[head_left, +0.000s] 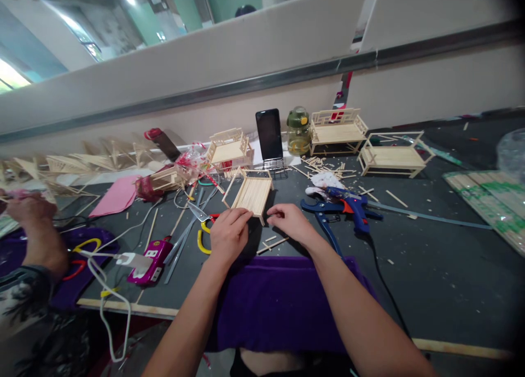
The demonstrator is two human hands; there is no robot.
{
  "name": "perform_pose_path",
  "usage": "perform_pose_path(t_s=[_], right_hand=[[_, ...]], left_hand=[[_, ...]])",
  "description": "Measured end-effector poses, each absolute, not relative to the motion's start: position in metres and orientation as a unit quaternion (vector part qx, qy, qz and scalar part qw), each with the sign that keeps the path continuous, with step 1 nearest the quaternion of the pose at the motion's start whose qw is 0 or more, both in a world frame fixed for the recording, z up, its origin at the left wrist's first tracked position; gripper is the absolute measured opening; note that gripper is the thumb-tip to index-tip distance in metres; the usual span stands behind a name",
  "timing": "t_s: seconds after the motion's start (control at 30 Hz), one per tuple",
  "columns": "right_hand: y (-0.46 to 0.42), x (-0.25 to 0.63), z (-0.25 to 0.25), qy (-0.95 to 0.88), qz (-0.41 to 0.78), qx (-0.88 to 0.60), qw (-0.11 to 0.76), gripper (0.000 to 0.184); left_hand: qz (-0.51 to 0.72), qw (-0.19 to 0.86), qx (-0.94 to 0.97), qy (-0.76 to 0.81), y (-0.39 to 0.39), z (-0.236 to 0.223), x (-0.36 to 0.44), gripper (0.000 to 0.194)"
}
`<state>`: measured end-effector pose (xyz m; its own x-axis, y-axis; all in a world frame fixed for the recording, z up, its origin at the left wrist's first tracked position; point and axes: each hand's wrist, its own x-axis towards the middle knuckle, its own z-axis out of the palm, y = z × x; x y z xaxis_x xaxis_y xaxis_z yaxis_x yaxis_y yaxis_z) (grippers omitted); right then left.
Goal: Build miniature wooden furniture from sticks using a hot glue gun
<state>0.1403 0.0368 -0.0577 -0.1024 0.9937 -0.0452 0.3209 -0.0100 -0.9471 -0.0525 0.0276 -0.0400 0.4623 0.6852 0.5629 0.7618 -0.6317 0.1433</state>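
Observation:
A small wooden-stick model bench point(253, 195) with a slatted seat stands on the dark table in front of me. My left hand point(231, 232) rests at its near left edge, fingers closed around that edge. Just off its near right corner is my right hand point(288, 221), fingers curled with the tips close together; whether anything small is between them I cannot make out. A few loose sticks point(273, 246) lie below the bench. Scissors point(202, 218) with yellow and red handles lie partly behind my left hand. Beneath my forearms spreads a purple cloth point(283, 306).
On the right lie a blue glue gun point(357, 208) and a blue-handled cutter point(324, 216). A phone point(269, 136) on a stand, a green bottle point(298, 131) and finished model benches point(338, 132) line the back. A purple power strip point(151, 262) and another person's hand point(30, 210) are at left.

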Motion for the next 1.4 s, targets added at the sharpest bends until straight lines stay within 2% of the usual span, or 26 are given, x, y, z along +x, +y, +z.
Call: perform_pose_path(t_s=[0.1,0.23,0.33,0.57,1.0,1.3,1.4], right_hand=[[0.035,0.138,-0.058,-0.645,0.362,-0.577,0.346,0.019],[0.034,0.129,-0.059,-0.692,0.281,-0.59,0.306,0.008],[0.034,0.127,-0.06,-0.724,0.245,-0.579,0.285,0.002],[0.035,0.129,-0.064,-0.767,0.201,-0.549,0.265,0.007],[0.037,0.129,-0.068,-0.75,0.229,-0.556,0.277,0.01],[0.037,0.132,-0.06,-0.656,0.313,-0.57,0.384,0.019],[0.04,0.131,-0.063,-0.62,0.358,-0.562,0.414,0.032]], left_hand=[[-0.296,0.062,-0.853,-0.426,0.028,-0.041,-0.053,0.034],[-0.295,0.069,-0.853,-0.425,0.028,-0.043,-0.054,0.034],[-0.294,0.067,-0.853,-0.425,0.029,-0.043,-0.054,0.034],[-0.302,0.087,-0.853,-0.416,0.029,-0.042,-0.054,0.031],[-0.298,0.109,-0.855,-0.41,0.03,-0.04,-0.053,0.029],[-0.295,0.108,-0.854,-0.414,0.03,-0.04,-0.052,0.03],[-0.293,0.111,-0.854,-0.415,0.031,-0.04,-0.052,0.029]])
